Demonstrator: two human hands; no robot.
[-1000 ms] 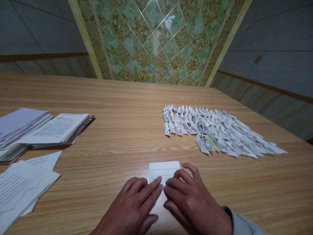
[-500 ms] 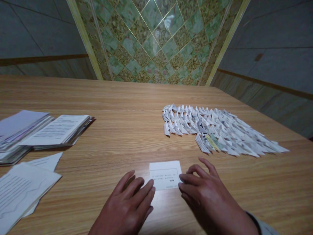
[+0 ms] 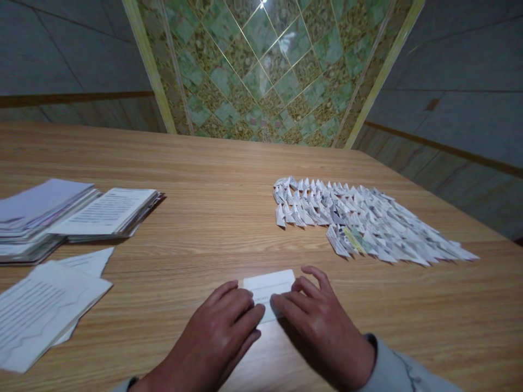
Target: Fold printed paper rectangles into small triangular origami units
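A small folded piece of paper with faint print lies flat on the table in front of me. My left hand is at its left edge, fingers bent and close together, with the fingertips on the paper. From the other side, my right hand presses its index finger onto the middle of the paper, while its little finger sticks out. The right thumb is mostly hidden under the hand. Both hands cover the lower corners of the paper.
Rows of folded paper pieces stand on the right of the wooden table. Stacks of printed sheets are at the left, with loose torn sheets nearer to me. A tiled wall rises beyond.
My right hand has moved left, from the paper's right edge onto its middle. The paper is slightly turned, and my left hand has closed in on its left edge. The view has shifted slightly.
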